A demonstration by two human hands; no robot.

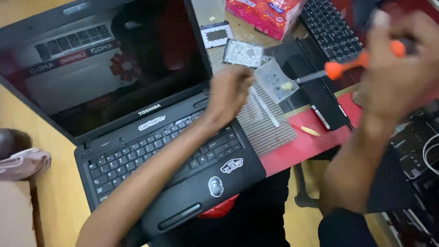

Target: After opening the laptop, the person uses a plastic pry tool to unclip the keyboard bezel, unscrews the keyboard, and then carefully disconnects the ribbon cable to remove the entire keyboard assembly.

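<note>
An open black laptop (pixel 151 137) with a dark screen lies across my lap and the red table (pixel 315 137). My left hand (pixel 231 91) reaches over its keyboard and hovers above a woven mat (pixel 270 130), fingers curled near a small clear plastic tray (pixel 274 78); whether it grips anything is blurred. My right hand (pixel 393 59) holds an orange-handled screwdriver (pixel 340 68), its dark shaft pointing left toward the clear tray. A bare hard drive (pixel 243 53) lies behind the tray.
A pink patterned packet (pixel 270 16) and a separate black keyboard (pixel 330 29) lie at the back. A black laptop part (pixel 315 89) sits right of the mat, a small yellow piece (pixel 311 131) on the table. White cables (pixel 430 153) at right.
</note>
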